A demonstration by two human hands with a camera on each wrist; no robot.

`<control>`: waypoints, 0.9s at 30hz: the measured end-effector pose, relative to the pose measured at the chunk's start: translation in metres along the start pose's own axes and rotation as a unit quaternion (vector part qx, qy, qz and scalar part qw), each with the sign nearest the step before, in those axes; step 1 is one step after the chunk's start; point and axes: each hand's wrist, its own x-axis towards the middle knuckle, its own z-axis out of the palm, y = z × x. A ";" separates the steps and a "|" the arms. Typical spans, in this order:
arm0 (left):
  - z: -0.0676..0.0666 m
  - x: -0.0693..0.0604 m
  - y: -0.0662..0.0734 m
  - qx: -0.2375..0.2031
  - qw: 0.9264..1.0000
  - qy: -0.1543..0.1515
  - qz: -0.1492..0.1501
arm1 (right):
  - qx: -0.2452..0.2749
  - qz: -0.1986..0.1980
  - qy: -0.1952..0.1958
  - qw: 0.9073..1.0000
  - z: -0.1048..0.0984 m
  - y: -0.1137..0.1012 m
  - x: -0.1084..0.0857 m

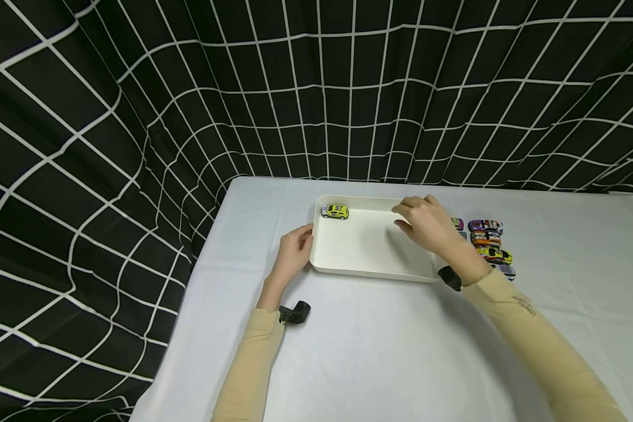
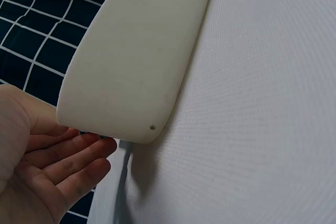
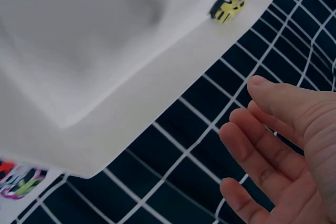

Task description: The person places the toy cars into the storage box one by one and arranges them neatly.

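Currently, yellow car (image 1: 335,212) sits in tray (image 1: 366,249) — well L of empty, half-spread R hand (image 1: 427,227); L hand (image 1: 292,253) relaxed.

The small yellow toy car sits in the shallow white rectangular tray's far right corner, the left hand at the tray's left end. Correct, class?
Wrong corner: the head view shows the car in the far left corner of the tray. The left hand is placed correctly.

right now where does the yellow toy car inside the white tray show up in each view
Head: the yellow toy car is near picture centre, in the far-left corner of the white tray.
Left wrist: not in it.
Right wrist: yellow toy car at upper right.
Shared landmark: white tray.
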 end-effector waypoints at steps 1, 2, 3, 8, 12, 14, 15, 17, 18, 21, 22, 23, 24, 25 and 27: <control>0.000 0.000 0.000 -0.001 1.000 -0.001 -0.001 | -0.001 0.000 0.004 1.000 -0.001 0.002 -0.003; 0.000 0.000 0.000 -0.002 1.000 -0.001 -0.002 | -0.003 0.000 0.009 1.000 -0.002 0.003 -0.006; 0.000 0.000 0.000 -0.003 1.000 -0.002 -0.003 | -0.005 0.000 0.013 1.000 -0.002 0.004 -0.010; 0.001 0.001 0.001 -0.010 1.000 -0.001 -0.010 | -0.013 0.006 0.024 1.000 -0.005 0.011 -0.025; 0.001 0.001 0.001 -0.011 1.000 -0.002 -0.007 | -0.013 0.017 0.025 0.999 -0.008 0.017 -0.039; 0.001 0.001 0.001 -0.012 1.000 -0.001 -0.005 | -0.010 0.023 0.028 0.999 -0.009 0.021 -0.047; 0.001 0.001 0.001 -0.014 1.000 -0.002 -0.004 | -0.008 0.026 0.029 0.999 -0.009 0.022 -0.051; 0.001 0.001 0.002 -0.015 1.000 -0.002 -0.003 | -0.004 0.032 0.032 0.999 -0.011 0.024 -0.059; 0.000 0.001 0.002 -0.016 1.000 -0.002 -0.003 | -0.004 0.036 0.032 0.999 -0.011 0.026 -0.063; 0.000 0.000 0.001 -0.016 1.000 -0.004 -0.001 | -0.004 0.047 0.030 0.998 -0.012 0.029 -0.074; 0.000 0.000 0.001 -0.015 1.000 -0.004 -0.001 | -0.006 0.051 0.028 0.998 -0.012 0.030 -0.077; 0.000 0.000 0.001 -0.014 1.000 -0.004 0.000 | -0.008 0.057 0.025 0.998 -0.012 0.031 -0.081; 0.000 0.000 0.001 -0.015 1.000 -0.004 0.001 | -0.010 0.062 0.022 0.998 -0.012 0.032 -0.084; 0.000 0.000 0.000 -0.016 1.000 -0.004 0.001 | -0.013 0.066 0.019 0.998 -0.013 0.034 -0.087; -0.001 0.000 0.000 -0.016 1.000 -0.003 0.002 | -0.017 0.070 0.017 0.997 -0.013 0.036 -0.094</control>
